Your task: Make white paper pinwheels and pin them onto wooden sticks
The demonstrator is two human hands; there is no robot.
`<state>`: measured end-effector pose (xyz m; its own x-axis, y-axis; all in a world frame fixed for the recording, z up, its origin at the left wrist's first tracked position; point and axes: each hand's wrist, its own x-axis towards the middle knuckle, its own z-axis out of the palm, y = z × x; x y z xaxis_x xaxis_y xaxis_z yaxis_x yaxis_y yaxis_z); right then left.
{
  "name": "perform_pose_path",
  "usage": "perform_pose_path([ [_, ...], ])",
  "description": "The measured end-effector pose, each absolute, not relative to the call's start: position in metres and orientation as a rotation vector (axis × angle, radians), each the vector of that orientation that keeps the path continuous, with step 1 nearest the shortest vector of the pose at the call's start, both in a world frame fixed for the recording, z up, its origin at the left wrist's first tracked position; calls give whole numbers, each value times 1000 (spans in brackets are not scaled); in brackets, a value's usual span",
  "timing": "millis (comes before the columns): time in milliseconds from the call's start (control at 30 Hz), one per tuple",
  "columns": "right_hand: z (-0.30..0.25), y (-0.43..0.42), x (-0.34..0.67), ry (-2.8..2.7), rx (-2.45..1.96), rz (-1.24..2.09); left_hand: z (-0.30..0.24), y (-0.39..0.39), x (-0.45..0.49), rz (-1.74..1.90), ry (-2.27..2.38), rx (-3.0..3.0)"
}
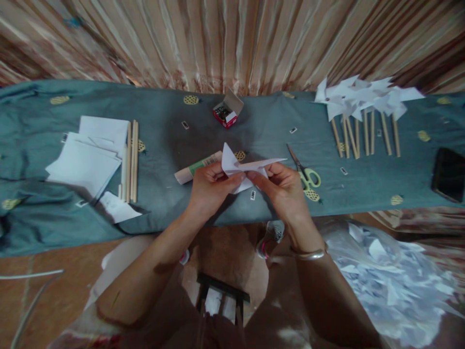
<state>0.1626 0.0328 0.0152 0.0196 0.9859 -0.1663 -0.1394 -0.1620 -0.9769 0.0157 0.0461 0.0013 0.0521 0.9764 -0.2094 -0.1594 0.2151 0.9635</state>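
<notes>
Between both hands, above the front of the table, is a white paper pinwheel (pixel 229 160) with its points folded toward the middle. My left hand (pixel 209 186) pinches its left side, thumb pressed near the centre. On the right side my right hand (pixel 281 186) grips the same paper, its thumb also at the centre. Behind my left hand lies a glue stick (pixel 194 167) with a green label, partly covered by the fingers. A pair of scissors (pixel 307 174) with light green handles rests just right of my right hand.
A small red open box (pixel 227 111) of metal pins stands at the back. White paper sheets (pixel 87 160) and wooden sticks (pixel 135 162) lie left. Several finished pinwheels (pixel 363 99) on sticks lie right, near a black phone (pixel 448 174). A bag of paper scraps (pixel 392 286) sits below.
</notes>
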Motion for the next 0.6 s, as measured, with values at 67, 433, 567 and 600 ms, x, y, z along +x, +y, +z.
perform_pose_path([
  [67, 16, 32, 162, -1009, -1233, 1357, 1, 46, 15, 1103, 1156, 942],
  [433, 17, 27, 160, -928, -1189, 1471, 6, 42, 15, 1017, 1065, 765],
  [567, 18, 25, 159, -943, -1187, 1481, 3, 41, 15, 1039, 1068, 761],
  [600, 18, 24, 160, -946, -1195, 1481, 3, 40, 15, 1037, 1067, 758],
])
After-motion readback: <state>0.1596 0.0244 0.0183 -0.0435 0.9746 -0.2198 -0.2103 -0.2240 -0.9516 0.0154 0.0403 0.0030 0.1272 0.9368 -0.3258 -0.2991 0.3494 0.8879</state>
